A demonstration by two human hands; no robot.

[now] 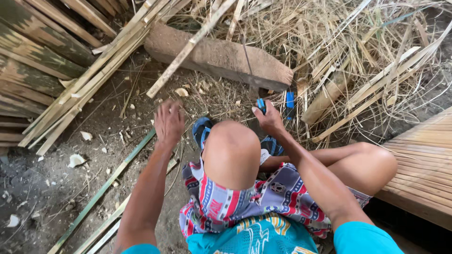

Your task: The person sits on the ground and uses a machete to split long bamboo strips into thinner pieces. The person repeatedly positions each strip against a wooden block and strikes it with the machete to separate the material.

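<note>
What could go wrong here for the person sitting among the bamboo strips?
The right hand grips a blue-handled tool close to the bare knee; a slip might cut the leg. The left hand hangs open over the dirt, near split bamboo strips whose edges could give splinters.

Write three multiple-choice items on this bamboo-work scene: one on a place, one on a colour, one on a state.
1. Where does the wooden block lie?
A. ahead of the hands
B. on the knee
C. on the slatted platform

2. What colour are the sandals?
A. red
B. blue
C. yellow

3. How is the left hand?
A. clenched on a strip
B. open, holding nothing
C. flat on the knee

Key: 1 A, the block sits on the ground beyond both hands. 2 B, the straps show blue. 3 B, its fingers are spread over the dirt; the right hand grips a blue-handled tool.
</note>
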